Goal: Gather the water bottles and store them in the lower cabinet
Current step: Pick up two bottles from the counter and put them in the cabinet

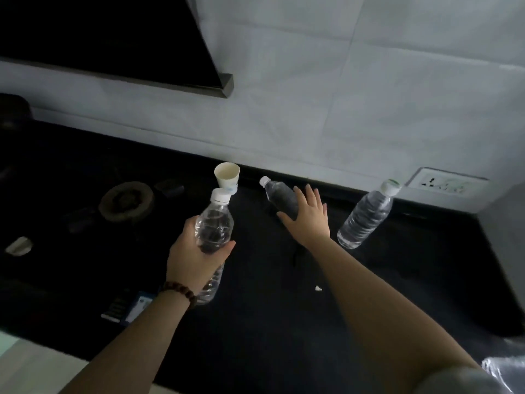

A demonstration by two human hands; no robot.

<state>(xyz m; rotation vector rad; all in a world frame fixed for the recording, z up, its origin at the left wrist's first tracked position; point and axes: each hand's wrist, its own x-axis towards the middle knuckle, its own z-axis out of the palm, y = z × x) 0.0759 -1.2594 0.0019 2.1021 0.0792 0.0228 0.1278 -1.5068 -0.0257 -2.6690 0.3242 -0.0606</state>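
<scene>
My left hand (196, 251), with a bead bracelet on the wrist, is shut on a clear water bottle (214, 226) with a white cap, held above the dark counter. My right hand (308, 218) is spread open, fingers apart, right at a second clear bottle (279, 194) that stands tilted near the wall; the palm covers its lower part. A third bottle (366, 216) with a white and green cap stands further right. The lower cabinet is not in view.
A paper cup (227, 176) stands by the wall behind the held bottle. A gas burner (126, 201) sits on the hob at left. A range hood (113, 44) hangs above. A wall socket (446, 182) is at right. A dark packet (127, 307) lies near the front edge.
</scene>
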